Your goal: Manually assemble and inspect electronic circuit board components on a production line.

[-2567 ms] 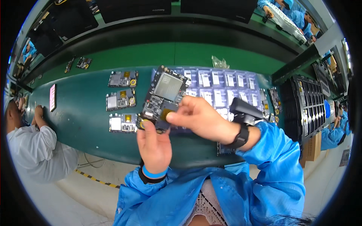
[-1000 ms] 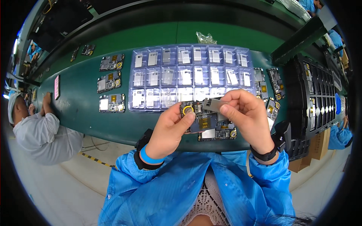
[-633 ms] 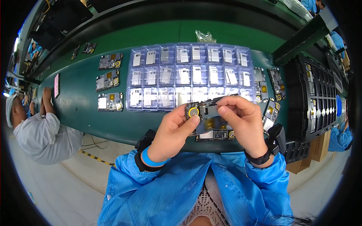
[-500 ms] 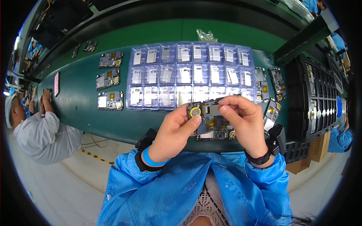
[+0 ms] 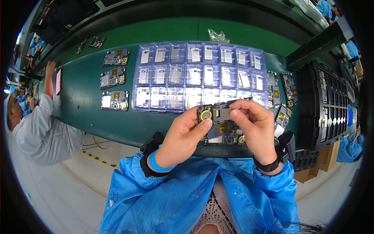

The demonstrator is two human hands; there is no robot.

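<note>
My left hand (image 5: 180, 137) is closed on the left end of a dark circuit board (image 5: 221, 127), its thumb beside a round yellow-rimmed coin cell (image 5: 205, 114). Between thumb and fingers my right hand (image 5: 258, 128) pinches a thin grey metal plate (image 5: 223, 114) with a small cut-out. This plate lies over the upper part of the board, right of the coin cell; whether it is seated cannot be made out. Below the held board, another circuit board (image 5: 230, 139) rests at the table's front edge. A clear compartment tray (image 5: 156, 110) just beyond my hands holds similar plates.
Several circuit boards (image 5: 115, 100) lie left of the tray, and more boards (image 5: 282, 119) lie to its right. Black slotted trays (image 5: 307, 101) stand at the right edge. A pink-faced phone-like slab (image 5: 59, 82) lies far left, near a person (image 5: 46, 128) in pale clothing.
The metal plate and my right fingers have shifted slightly on the board. The whole view has moved a little. At the left, the other person's arm has reached farther forward.
</note>
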